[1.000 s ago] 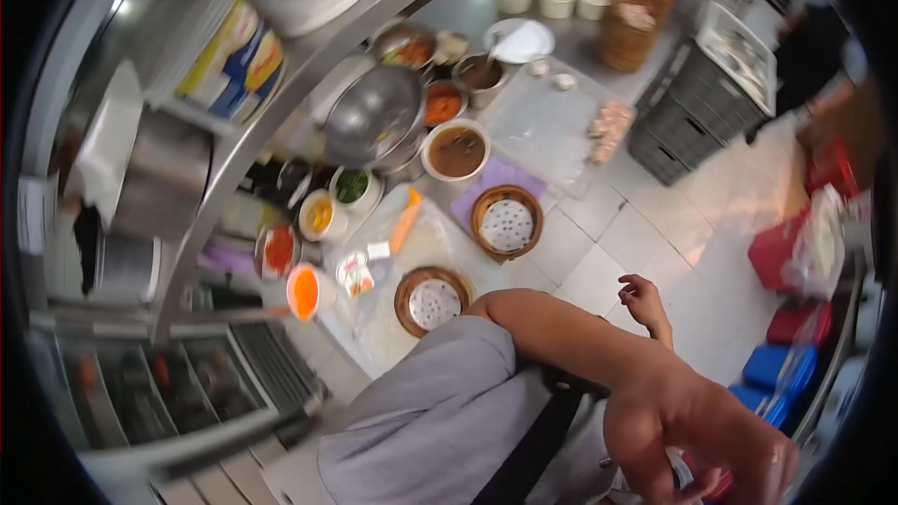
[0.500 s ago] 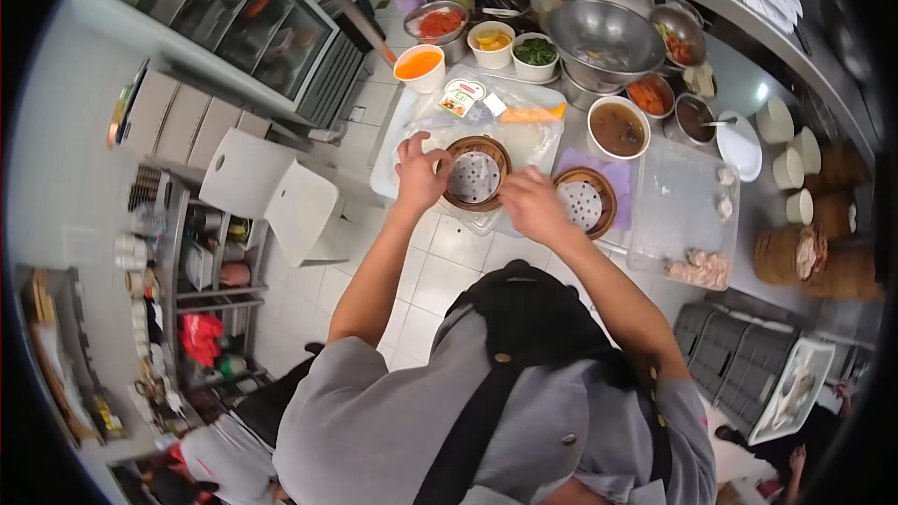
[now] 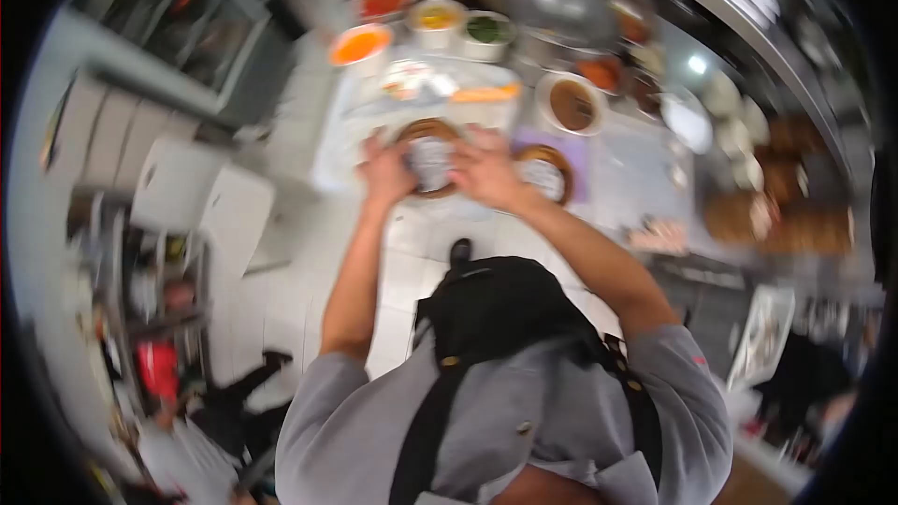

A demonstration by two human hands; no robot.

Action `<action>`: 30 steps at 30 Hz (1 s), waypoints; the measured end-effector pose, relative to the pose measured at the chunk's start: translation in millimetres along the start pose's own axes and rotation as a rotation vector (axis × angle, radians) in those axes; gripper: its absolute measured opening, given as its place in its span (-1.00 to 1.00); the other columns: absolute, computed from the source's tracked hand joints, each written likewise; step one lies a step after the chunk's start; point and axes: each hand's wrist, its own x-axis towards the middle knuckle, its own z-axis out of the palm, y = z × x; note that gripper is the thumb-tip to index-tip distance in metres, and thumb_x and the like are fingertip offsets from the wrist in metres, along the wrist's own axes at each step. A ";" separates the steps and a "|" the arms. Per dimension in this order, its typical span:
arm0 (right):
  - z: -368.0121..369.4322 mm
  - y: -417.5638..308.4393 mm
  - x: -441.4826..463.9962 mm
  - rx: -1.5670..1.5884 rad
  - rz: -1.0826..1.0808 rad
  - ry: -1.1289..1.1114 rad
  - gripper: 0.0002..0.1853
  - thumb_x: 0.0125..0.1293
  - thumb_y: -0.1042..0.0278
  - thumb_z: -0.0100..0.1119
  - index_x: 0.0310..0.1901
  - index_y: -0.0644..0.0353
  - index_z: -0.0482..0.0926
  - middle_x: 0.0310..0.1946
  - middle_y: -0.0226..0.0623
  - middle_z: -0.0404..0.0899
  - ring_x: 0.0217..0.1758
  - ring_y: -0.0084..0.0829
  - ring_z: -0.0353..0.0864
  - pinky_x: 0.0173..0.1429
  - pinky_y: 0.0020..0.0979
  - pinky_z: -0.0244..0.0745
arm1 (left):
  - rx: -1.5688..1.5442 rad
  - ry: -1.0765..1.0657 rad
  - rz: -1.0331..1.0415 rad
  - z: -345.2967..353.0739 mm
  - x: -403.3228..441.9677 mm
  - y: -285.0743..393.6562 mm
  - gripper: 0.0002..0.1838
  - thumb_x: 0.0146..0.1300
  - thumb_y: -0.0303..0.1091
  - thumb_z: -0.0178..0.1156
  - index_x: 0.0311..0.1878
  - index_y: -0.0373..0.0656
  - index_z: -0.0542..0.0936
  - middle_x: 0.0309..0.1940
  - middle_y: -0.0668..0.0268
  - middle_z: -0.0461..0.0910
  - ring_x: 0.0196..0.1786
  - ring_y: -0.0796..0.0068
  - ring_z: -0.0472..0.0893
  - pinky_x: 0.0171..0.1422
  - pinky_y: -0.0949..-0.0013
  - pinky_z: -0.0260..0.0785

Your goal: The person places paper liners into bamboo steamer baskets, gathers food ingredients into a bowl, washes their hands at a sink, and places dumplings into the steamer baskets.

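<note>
A small round bamboo steamer (image 3: 428, 189) sits on the clear sheet at the left of the worktop, with a white perforated paper liner (image 3: 430, 164) inside it. My left hand (image 3: 386, 168) grips its left rim. On the opposite rim is my right hand (image 3: 486, 168), with its fingertips at the edge of the liner. Blur from motion softens the fingers of both hands. A second bamboo steamer (image 3: 565, 166), also lined, stands on a purple cloth (image 3: 578, 182) just right of my right hand.
Behind the steamers are an orange-filled cup (image 3: 360, 44), a cup of greens (image 3: 487, 30), a bowl of brown liquid (image 3: 572, 105) and a large metal bowl (image 3: 566, 9). Stacked steamers (image 3: 804, 224) stand at the right. A white chair (image 3: 224, 206) is at the left; a person is at lower left.
The camera view has shifted, so the worktop appears farther left and is blurred. My right hand has closed in on the steamer's right rim; my left hand stays at its left side.
</note>
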 end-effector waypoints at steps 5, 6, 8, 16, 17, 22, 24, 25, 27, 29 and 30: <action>-83.9 -8.9 -58.5 0.144 0.192 0.211 -0.77 0.08 0.41 0.23 -0.18 0.16 0.62 -0.07 -0.25 0.57 0.14 -0.17 0.44 0.17 -0.10 0.34 | 0.030 0.020 0.036 -32.2 -3.3 33.3 -0.50 -0.14 -0.55 0.23 -0.01 0.01 0.56 0.30 0.06 0.20 0.35 0.00 0.20 0.27 -0.01 0.22; -94.6 -4.5 -70.3 0.317 0.200 0.236 -0.76 0.06 0.50 0.23 -0.17 0.21 0.61 -0.12 -0.21 0.59 0.04 -0.18 0.53 0.10 -0.16 0.42 | -0.055 0.080 0.113 -43.7 -12.6 49.3 -0.52 -0.12 -0.59 0.22 -0.03 -0.04 0.55 0.25 0.07 0.26 0.29 0.02 0.27 0.27 0.05 0.23; -141.5 39.7 -122.5 0.363 0.418 0.111 -0.69 0.03 0.60 0.17 -0.12 0.29 0.59 -0.20 -0.11 0.61 -0.14 -0.17 0.61 -0.02 -0.26 0.52 | -0.260 0.042 0.239 -50.4 -25.2 88.2 -0.57 -0.06 -0.62 0.23 -0.04 -0.11 0.54 0.13 0.09 0.37 0.18 0.07 0.38 0.22 0.14 0.29; -250.9 193.6 -324.2 -0.084 0.816 -0.142 -0.65 -0.05 0.61 0.01 -0.18 0.23 0.63 -0.29 -0.04 0.64 -0.21 -0.06 0.61 -0.06 -0.23 0.51 | -0.611 -0.650 0.749 132.4 -78.4 314.3 -0.57 0.11 -0.35 0.29 0.06 -0.26 0.49 -0.01 0.07 0.52 0.00 0.11 0.55 0.07 0.24 0.42; -248.4 206.8 -341.2 -0.068 0.763 -0.133 -0.68 -0.05 0.59 0.05 -0.20 0.23 0.64 -0.30 -0.05 0.64 -0.22 -0.06 0.61 -0.06 -0.22 0.51 | -0.568 -0.641 0.733 161.8 -80.5 341.6 -0.50 0.11 -0.25 0.29 0.08 -0.31 0.46 0.02 0.03 0.50 0.05 0.07 0.51 0.14 0.20 0.37; -196.4 247.4 -376.7 0.036 0.068 -0.344 -0.73 -0.12 0.08 0.27 -0.51 0.12 0.61 -0.57 -0.13 0.55 -0.43 -0.08 0.55 -0.31 -0.13 0.41 | -0.175 -0.661 0.764 241.6 -102.3 427.1 -0.12 0.00 0.17 0.27 0.18 -0.41 0.33 0.13 -0.07 0.40 0.24 0.00 0.32 0.35 0.11 0.14; -185.8 238.4 -379.2 0.075 0.273 -0.380 -0.74 -0.27 0.12 0.27 -0.55 0.11 0.61 -0.56 -0.16 0.58 -0.42 -0.10 0.56 -0.25 -0.11 0.44 | -0.059 -0.607 0.881 250.5 -118.5 443.1 -0.28 -0.02 0.18 0.27 0.11 -0.15 0.49 0.11 0.12 0.47 0.23 0.09 0.34 0.35 0.13 0.12; -186.9 230.9 -376.4 0.064 0.269 -0.214 -0.82 -0.33 0.22 0.20 -0.68 0.15 0.56 -0.55 -0.12 0.56 -0.37 -0.09 0.55 -0.26 -0.11 0.41 | -0.093 -0.607 0.843 250.0 -122.5 453.0 -0.34 -0.08 0.14 0.32 0.08 -0.03 0.53 0.09 0.22 0.50 0.21 0.13 0.36 0.34 0.13 0.13; -175.7 233.1 -375.6 -0.042 0.465 -0.406 -0.79 -0.28 0.22 0.19 -0.56 0.13 0.63 -0.44 -0.12 0.62 -0.31 -0.11 0.59 -0.16 -0.13 0.44 | -0.011 -0.569 0.867 263.9 -125.4 451.9 -0.31 -0.18 0.03 0.40 0.08 -0.04 0.52 0.05 0.21 0.51 0.13 0.10 0.40 0.27 0.11 0.20; -206.2 223.4 -365.5 -0.078 0.486 -0.582 -0.77 -0.18 0.20 0.22 -0.48 0.13 0.67 -0.37 -0.11 0.64 -0.25 -0.09 0.61 -0.11 -0.15 0.49 | 0.002 -0.631 0.734 265.9 -127.5 451.9 -0.24 -0.25 0.01 0.46 0.11 -0.04 0.49 0.07 0.12 0.43 0.14 0.05 0.38 0.24 0.10 0.25; -225.1 220.3 -363.0 -0.049 0.514 -0.604 -0.76 -0.18 0.19 0.23 -0.47 0.13 0.68 -0.35 -0.10 0.65 -0.22 -0.07 0.61 -0.09 -0.15 0.50 | 0.062 -0.678 0.723 258.5 -126.2 457.3 -0.22 -0.25 0.01 0.47 0.11 -0.09 0.47 0.05 0.08 0.42 0.14 0.03 0.37 0.23 0.09 0.27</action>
